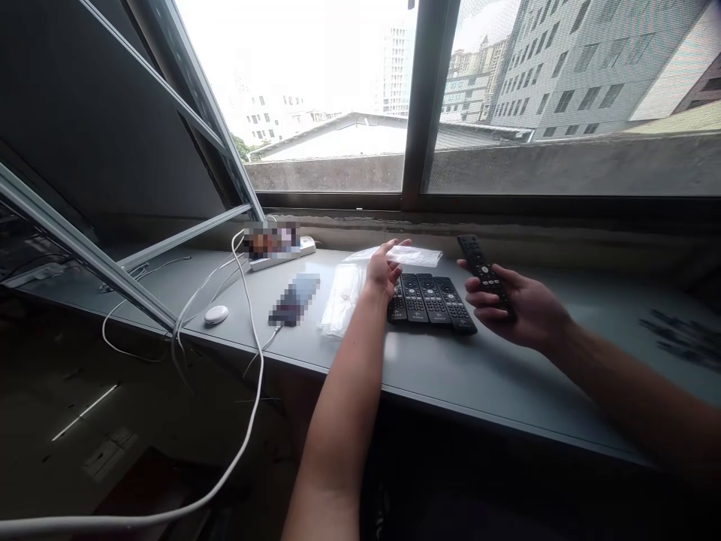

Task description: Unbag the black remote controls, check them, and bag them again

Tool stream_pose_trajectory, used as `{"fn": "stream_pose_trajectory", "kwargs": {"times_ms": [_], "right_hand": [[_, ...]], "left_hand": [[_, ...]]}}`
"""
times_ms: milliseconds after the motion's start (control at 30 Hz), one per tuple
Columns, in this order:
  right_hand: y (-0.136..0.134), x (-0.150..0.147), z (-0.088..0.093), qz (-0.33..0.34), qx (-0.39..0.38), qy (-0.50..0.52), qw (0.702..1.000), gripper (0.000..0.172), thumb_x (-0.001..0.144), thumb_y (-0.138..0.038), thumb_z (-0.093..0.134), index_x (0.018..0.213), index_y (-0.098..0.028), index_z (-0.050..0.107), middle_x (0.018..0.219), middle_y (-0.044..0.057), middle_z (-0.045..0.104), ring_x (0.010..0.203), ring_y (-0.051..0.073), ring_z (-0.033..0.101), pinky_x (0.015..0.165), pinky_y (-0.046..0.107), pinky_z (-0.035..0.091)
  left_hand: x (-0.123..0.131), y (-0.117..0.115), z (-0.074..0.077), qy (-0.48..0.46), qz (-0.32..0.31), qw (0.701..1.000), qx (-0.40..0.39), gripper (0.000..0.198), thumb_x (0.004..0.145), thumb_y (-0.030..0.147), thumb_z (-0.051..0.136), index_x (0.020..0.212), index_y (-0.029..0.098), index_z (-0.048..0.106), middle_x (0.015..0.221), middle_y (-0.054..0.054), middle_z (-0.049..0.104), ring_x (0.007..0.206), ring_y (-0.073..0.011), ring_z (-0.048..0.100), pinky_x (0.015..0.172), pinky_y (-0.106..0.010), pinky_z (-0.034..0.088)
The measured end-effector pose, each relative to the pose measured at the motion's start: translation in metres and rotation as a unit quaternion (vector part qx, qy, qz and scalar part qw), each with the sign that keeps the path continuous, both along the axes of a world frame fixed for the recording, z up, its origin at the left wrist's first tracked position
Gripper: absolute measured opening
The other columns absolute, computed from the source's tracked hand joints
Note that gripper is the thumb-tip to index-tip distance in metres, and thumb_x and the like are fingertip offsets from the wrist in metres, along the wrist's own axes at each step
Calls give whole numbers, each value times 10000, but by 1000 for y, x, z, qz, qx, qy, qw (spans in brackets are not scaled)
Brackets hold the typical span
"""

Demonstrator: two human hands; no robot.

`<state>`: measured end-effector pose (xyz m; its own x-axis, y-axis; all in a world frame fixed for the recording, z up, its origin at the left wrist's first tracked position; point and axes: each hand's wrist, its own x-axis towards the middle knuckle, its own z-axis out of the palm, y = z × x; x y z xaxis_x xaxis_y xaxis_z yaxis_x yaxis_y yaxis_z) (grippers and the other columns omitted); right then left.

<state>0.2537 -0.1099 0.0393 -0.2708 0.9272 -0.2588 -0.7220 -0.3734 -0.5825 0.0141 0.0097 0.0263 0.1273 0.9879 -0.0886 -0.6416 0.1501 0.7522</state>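
My right hand [515,304] is closed around a black remote control [480,267], held above the grey sill with its far end pointing at the window. My left hand [383,269] is open, fingers stretched toward a clear plastic bag [408,255] lying by the window wall, and it hovers over the left end of a row of several black remotes [431,300] lying side by side on the grey sill [507,368]. A second clear plastic bag [342,297] lies just left of that row.
A blurred phone [294,299] with a cable lies left of the bags. A white power strip [282,252] sits by the window, white cables [248,315] trail off the sill's front edge, and a small white round device [216,314] rests nearby. An open window frame [140,248] leans in at left.
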Motion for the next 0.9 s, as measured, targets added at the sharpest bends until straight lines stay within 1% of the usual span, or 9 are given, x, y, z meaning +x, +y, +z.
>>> {"fn": "stream_pose_trajectory", "kwargs": {"times_ms": [100,200,333,433,500,600,700,800,900], "right_hand": [[-1,-1,1,-4,6,21,1000,386,1185,-265,446,1488,-209,677,823,20,636,547,151,573,375,237,529],[0,-2,1,-13,-1,4,1000,348,1168,-318,530,1459,-203,683,868,49,670,641,177,647,471,260,633],[2,-1,0,-23,-38,-40,998,352,1161,-330,559,1463,-212,698,1091,131,783,832,222,783,593,285,716],[4,2,-3,-13,-31,-60,998,349,1162,-405,559,1447,-283,719,1262,129,812,881,233,805,624,328,734],[5,4,-5,2,-1,-64,998,333,1149,-428,575,1417,-306,731,1207,105,818,783,210,762,563,309,701],[4,4,-7,16,42,-57,997,285,1117,-342,621,1374,-299,737,967,54,760,626,170,637,439,238,596],[4,3,-8,5,56,-46,997,237,1126,-364,636,1323,-296,749,874,26,686,594,164,585,417,232,577],[5,3,-8,-9,54,-60,997,205,1119,-425,684,1263,-302,762,912,32,701,678,182,659,512,271,660],[7,5,-13,-7,45,-108,993,169,1049,-251,751,1212,-291,770,1000,40,769,823,193,761,714,313,740]], "left_hand": [[0,0,0,1,0,1000,1,146,1089,272,658,1179,193,741,1282,-92,872,500,-30,440,430,-120,421],[0,1,0,3,-1,1000,0,141,1088,266,656,1178,189,733,1291,-97,869,494,-26,424,429,-123,405],[1,2,-1,8,-5,1000,1,167,1080,272,654,1207,201,735,1319,-111,863,543,-44,509,419,-131,352],[1,1,-1,12,-10,1000,3,209,1081,289,634,1244,207,736,1411,-125,837,581,-52,556,416,-137,322],[1,1,0,13,-12,1000,2,232,1081,292,629,1266,207,739,1451,-132,821,578,-52,548,417,-144,316],[1,0,1,6,-11,1000,-1,210,1068,284,657,1238,205,751,1421,-131,833,560,-49,523,418,-147,311],[1,-1,0,-8,-5,1000,-5,191,1041,265,706,1211,203,766,1338,-121,860,543,-44,502,416,-140,319],[2,1,-1,-17,-1,1000,-3,208,1042,263,719,1231,199,776,1323,-114,863,539,-36,495,442,-132,391],[3,3,-2,-23,43,999,12,206,1021,226,769,1223,187,788,1330,-105,859,562,-23,520,460,-128,391]]}}
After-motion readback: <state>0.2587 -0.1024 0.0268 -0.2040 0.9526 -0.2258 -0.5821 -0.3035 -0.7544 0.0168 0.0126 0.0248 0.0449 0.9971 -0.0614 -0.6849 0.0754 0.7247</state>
